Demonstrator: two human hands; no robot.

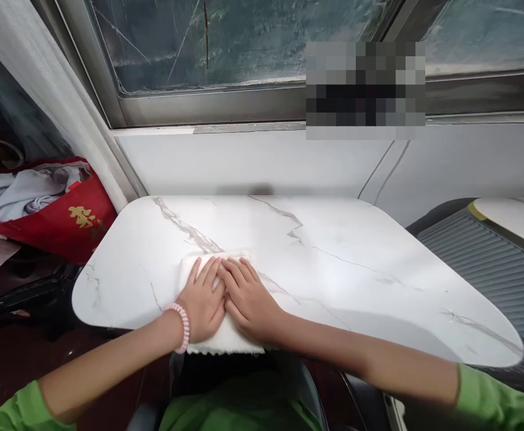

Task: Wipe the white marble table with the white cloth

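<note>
A folded white cloth lies on the white marbled tabletop, its scalloped lower edge reaching the near side of the table. My left hand, with a pink coil band around the wrist, rests flat on the cloth with fingers stretched forward. Beside it, touching at the fingers and thumbs, my right hand also presses flat on the cloth. Neither hand wraps around anything. Part of the cloth is hidden under both palms.
At the left stands a red bag stuffed with pale fabric, next to a white curtain. Behind the table are a white wall panel and a metal-framed window. A grey ribbed surface lies at the right.
</note>
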